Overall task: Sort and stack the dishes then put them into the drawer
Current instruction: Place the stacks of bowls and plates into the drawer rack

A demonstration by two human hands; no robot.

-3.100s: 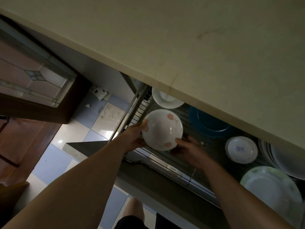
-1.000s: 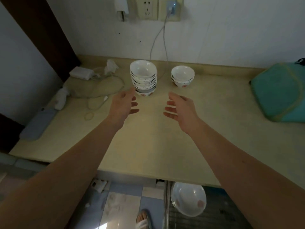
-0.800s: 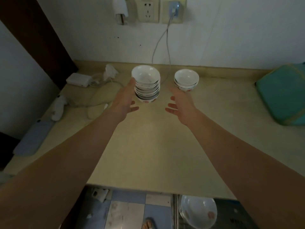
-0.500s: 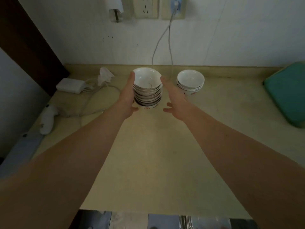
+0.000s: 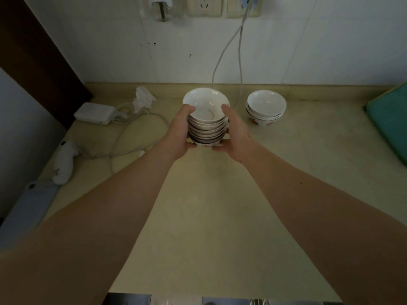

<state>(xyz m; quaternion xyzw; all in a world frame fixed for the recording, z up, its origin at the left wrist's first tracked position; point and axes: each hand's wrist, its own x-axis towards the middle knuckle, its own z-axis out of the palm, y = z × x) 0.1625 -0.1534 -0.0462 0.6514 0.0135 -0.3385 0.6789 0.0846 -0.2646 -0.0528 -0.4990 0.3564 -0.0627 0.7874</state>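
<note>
A tall stack of several white bowls (image 5: 206, 119) with red marks stands at the back middle of the beige countertop (image 5: 209, 205). My left hand (image 5: 179, 134) clasps its left side and my right hand (image 5: 235, 134) clasps its right side, fingers reaching under the bottom bowl. Whether the stack rests on the counter or is lifted I cannot tell. A shorter stack of white bowls (image 5: 265, 108) stands to the right, untouched. The drawer shows only as a metal strip (image 5: 259, 301) at the bottom edge.
A white power adapter (image 5: 94, 113) with looping cables, a crumpled tissue (image 5: 143, 99) and a white handheld device (image 5: 65, 161) lie on the left. A teal object (image 5: 389, 119) lies at the right edge. Cables hang from wall sockets (image 5: 203, 5) behind the bowls.
After setting a bowl in the drawer rack, my view rose to the counter. Both hands reached forward, open, and closed around the tall bowl stack.
</note>
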